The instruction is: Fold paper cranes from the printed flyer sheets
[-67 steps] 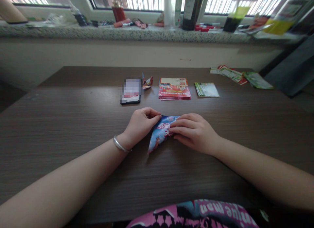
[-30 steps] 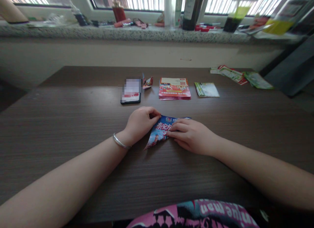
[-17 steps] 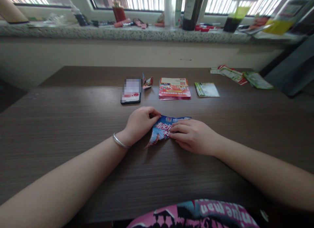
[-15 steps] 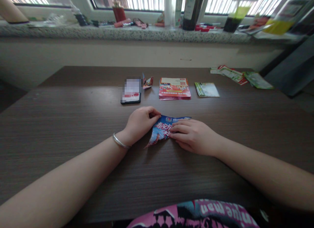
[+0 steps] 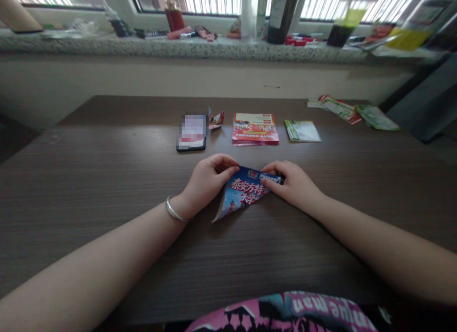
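A blue printed paper [image 5: 244, 191], folded into a triangle with red and white lettering, is held between my two hands over the dark wooden table [image 5: 143, 275]. My left hand [image 5: 212, 177] pinches its upper left corner between thumb and fingers. On the other side, my right hand [image 5: 294, 182] grips the right corner, thumb on top and fingers behind. The paper's lower left point sticks out toward me, slightly raised. Beyond the hands stands a small folded paper figure [image 5: 216, 119] in red and blue, beside a phone [image 5: 192, 132] with a blurred screen.
A stack of red leaflets [image 5: 255, 130] lies past the paper, with a green and white stack [image 5: 303, 131] to its right. More leaflets [image 5: 341, 108] are spread at the far right. Bottles [image 5: 280, 18] and small items line the stone windowsill [image 5: 221, 49].
My right hand has gone from lying flat over the paper to pinching its right corner, uncovering more lettering. My left hand keeps its pinch and has shifted slightly right.
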`<state>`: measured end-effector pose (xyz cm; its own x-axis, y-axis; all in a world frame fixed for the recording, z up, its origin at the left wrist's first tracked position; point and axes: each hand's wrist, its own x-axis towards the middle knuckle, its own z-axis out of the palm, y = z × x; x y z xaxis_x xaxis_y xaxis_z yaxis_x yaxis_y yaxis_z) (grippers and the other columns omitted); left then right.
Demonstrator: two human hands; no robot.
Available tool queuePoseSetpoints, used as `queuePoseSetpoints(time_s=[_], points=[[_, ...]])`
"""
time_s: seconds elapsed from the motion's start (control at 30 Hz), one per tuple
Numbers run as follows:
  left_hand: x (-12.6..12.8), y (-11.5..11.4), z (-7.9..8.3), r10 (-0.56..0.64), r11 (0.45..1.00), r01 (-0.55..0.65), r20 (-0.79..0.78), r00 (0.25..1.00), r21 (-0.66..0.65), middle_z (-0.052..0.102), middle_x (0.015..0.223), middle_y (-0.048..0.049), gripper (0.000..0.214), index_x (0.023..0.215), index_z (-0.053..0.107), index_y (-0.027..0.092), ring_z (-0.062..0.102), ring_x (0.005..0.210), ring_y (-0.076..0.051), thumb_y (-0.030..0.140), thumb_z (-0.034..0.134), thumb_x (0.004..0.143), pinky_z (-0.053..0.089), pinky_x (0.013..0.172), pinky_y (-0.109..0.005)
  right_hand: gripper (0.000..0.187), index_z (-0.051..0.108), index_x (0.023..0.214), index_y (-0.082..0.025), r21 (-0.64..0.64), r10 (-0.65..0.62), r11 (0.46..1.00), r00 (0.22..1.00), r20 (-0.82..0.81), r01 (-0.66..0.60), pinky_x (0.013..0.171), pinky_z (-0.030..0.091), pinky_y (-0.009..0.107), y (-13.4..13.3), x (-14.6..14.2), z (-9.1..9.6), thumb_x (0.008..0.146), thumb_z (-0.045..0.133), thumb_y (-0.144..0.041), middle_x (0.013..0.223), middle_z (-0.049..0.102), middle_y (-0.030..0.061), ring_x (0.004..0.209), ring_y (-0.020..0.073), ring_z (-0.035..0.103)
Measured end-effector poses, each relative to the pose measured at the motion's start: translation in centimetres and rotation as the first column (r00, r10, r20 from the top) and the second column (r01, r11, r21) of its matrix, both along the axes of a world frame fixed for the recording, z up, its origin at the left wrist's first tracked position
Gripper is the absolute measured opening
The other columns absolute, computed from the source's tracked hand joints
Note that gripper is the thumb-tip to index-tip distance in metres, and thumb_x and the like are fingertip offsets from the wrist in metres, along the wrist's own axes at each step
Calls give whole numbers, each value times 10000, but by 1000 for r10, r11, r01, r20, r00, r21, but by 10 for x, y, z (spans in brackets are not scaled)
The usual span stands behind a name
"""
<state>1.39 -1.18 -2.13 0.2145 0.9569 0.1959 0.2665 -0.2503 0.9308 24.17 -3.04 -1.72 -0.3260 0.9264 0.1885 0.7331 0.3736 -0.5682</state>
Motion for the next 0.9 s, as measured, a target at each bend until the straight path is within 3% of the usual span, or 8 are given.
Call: queuePoseSetpoints(time_s=[0.27, 0.63, 0.9], points=[[-2, 1, -5, -12, 999, 15, 99, 995, -39, 680, 777, 8, 217, 927, 644, 167, 634, 710, -111, 272, 724, 755, 525, 665, -228, 108, 705, 782, -208, -121, -44, 992, 984, -176, 22, 686, 430, 293, 3, 1, -5, 808, 658, -301, 771, 696, 11, 730, 163, 604], [-1, -2, 2, -12, 999, 15, 59, 998, -43, 702, 824, -7, 155, 874, 635, 165, 657, 764, -127, 242, 699, 755, 566, 747, -271, 99, 705, 728, -209, -54, -21, 998, 980, -198, 11, 682, 464, 304, 5, 2, -6, 781, 691, -291, 738, 694, 13, 700, 161, 613], [-1, -2, 2, -6, 999, 7, 43, 999, -44, 698, 811, -3, 170, 884, 639, 163, 650, 746, -119, 258, 703, 758, 557, 715, -253, 88, 738, 785, -217, -43, 7, 999, 983, -184, -15, 716, 487, 311, 4, 3, -6, 810, 664, -258, 786, 724, 22, 741, 168, 645]])
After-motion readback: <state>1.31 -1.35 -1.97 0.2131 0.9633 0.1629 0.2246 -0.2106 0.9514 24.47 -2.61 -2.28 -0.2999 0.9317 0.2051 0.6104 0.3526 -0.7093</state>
